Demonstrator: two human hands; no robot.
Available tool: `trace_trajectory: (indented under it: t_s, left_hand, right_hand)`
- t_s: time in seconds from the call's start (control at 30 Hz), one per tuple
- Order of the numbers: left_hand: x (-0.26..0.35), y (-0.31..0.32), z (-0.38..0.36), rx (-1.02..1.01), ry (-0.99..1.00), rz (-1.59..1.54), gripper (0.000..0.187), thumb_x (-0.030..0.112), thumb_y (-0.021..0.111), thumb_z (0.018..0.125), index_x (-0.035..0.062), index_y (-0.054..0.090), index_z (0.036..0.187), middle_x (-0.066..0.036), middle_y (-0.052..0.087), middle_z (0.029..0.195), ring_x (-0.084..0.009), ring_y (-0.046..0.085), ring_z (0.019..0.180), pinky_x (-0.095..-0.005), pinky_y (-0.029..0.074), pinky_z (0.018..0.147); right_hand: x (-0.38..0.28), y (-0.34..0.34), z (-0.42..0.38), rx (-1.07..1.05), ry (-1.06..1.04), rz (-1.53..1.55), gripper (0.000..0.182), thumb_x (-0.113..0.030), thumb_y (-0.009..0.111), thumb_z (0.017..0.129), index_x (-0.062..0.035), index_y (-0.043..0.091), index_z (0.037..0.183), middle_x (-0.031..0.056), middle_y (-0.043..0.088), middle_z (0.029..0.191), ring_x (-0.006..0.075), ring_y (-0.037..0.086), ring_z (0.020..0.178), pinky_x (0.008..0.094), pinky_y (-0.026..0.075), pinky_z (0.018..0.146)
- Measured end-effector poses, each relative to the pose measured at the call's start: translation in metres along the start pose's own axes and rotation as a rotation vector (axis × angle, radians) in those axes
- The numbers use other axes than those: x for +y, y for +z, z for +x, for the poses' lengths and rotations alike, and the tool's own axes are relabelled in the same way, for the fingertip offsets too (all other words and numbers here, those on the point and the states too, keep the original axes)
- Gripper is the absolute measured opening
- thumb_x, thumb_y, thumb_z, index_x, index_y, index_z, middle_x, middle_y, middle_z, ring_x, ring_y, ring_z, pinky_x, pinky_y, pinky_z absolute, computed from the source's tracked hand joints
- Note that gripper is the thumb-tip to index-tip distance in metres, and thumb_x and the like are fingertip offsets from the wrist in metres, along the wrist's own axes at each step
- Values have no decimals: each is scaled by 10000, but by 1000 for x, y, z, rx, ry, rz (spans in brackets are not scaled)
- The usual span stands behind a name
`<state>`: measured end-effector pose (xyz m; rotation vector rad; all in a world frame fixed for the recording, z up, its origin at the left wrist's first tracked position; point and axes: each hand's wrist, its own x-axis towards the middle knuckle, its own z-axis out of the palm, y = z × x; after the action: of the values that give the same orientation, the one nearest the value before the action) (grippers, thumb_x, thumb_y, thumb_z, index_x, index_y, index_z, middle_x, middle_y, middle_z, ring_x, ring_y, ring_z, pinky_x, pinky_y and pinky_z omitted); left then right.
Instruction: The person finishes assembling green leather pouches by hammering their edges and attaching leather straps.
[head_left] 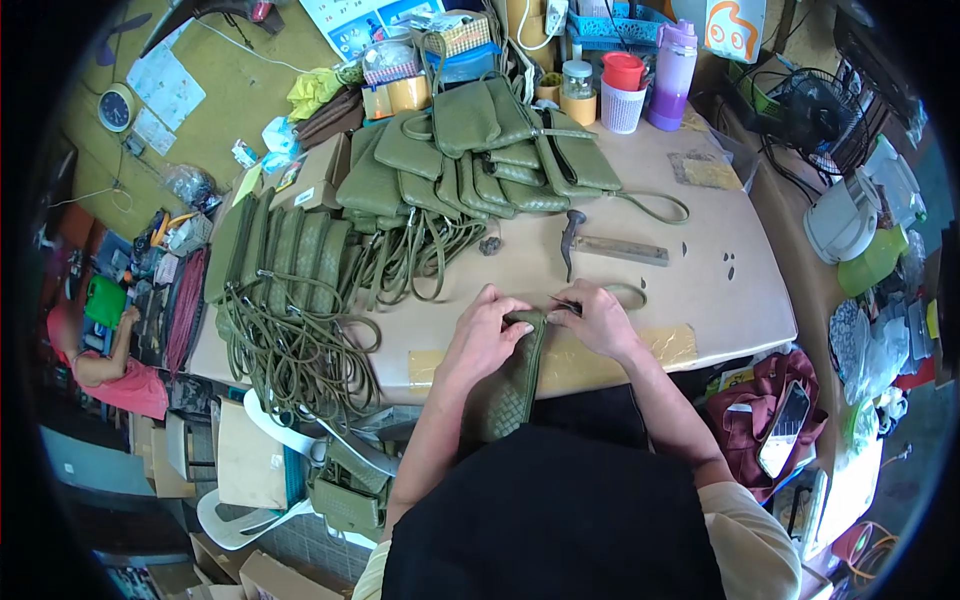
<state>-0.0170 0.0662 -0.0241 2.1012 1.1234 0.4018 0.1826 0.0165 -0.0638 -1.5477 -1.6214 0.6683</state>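
Observation:
A green woven zip pouch [508, 395] hangs over the table's front edge, its upper end between my hands. My left hand [487, 335] is closed on the pouch's top corner, thumb and fingers pinching it. Close beside it, my right hand [597, 318] is closed in a pinch at the other side of that end. A thin green strap [632, 292] loops out behind the right hand and appears held in it; the exact grip is partly hidden by the fingers. Beyond the hands lies a hammer [571, 243] with a flat wooden handle [625, 251].
Green pouches [410, 150] are heaped at the back, and more with tangled straps [300, 340] lie at left. A purple bottle [673, 80] and a red-lidded cup [622, 95] stand behind. A maroon bag [745, 410] with a phone [785, 430] is at right. Another person [110, 370] sits far left.

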Motion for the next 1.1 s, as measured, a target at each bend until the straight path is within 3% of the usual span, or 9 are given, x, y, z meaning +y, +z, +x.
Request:
trace_trajectory:
  t_s: [0.1,0.37,0.5,0.57,0.7,0.83,0.93,1.0,1.1]
  left_hand:
    - [16,-17,-15,196,70,-329,284,-19,713,791,-11,632,1062,-77,555,1046,-133,635,747,-250,528,656]
    - [77,-57,-43,446,284,-404,299,-5,768,757,11,707,1049,-64,596,976,-103,625,809,-215,531,684]
    - [63,-46,-37,554,376,-517,277,-15,766,754,14,713,1025,-77,587,971,-121,615,833,-218,521,700]
    - [51,-42,-33,704,523,-268,220,-25,758,760,2,715,974,-89,580,967,-146,611,878,-235,517,721]
    - [43,-31,-27,775,486,-253,123,-3,729,783,-13,691,899,-131,601,947,-223,607,834,-251,490,686]
    - [31,-17,-23,754,365,-358,71,25,648,875,-24,597,868,-117,591,977,-158,599,859,-245,498,721]
    - [24,-10,-22,719,300,-479,102,47,605,920,-28,545,887,-123,585,1027,-131,591,874,-260,517,759]
    - [24,-6,-20,710,299,-520,104,52,586,935,-27,524,907,-134,587,1046,-130,590,873,-264,516,770]
    - [25,0,-17,720,323,-616,91,50,559,949,-20,508,923,-151,588,1076,-134,591,879,-265,510,795]
  right_hand:
    - [-42,-21,6,53,-57,183,150,-89,765,748,-3,700,853,84,633,804,193,546,690,324,458,666]
    - [-105,-42,25,234,-544,193,199,-8,778,716,-25,689,893,69,581,734,179,576,630,303,465,563]
    - [-109,-37,25,280,-594,157,233,35,754,700,-33,687,913,70,599,752,191,613,648,312,495,563]
    - [-113,-37,24,285,-591,122,240,41,749,702,-34,685,921,77,610,770,198,634,674,310,510,580]
    - [-106,-27,19,254,-471,134,241,57,728,715,-35,682,933,92,634,798,220,682,749,303,547,630]
    - [-107,-22,9,156,-279,149,227,20,716,747,-24,663,963,103,640,906,233,686,844,326,556,710]
    - [-111,-23,0,293,-231,262,229,-49,710,782,-29,639,999,93,608,984,260,663,849,378,537,731]
    - [-108,-28,-5,314,-335,-161,272,-114,724,781,-57,624,1028,72,568,987,268,628,801,398,499,698]
    - [-108,-28,-10,396,-470,-269,287,-128,740,758,-86,631,1020,50,545,905,257,590,715,377,453,632]
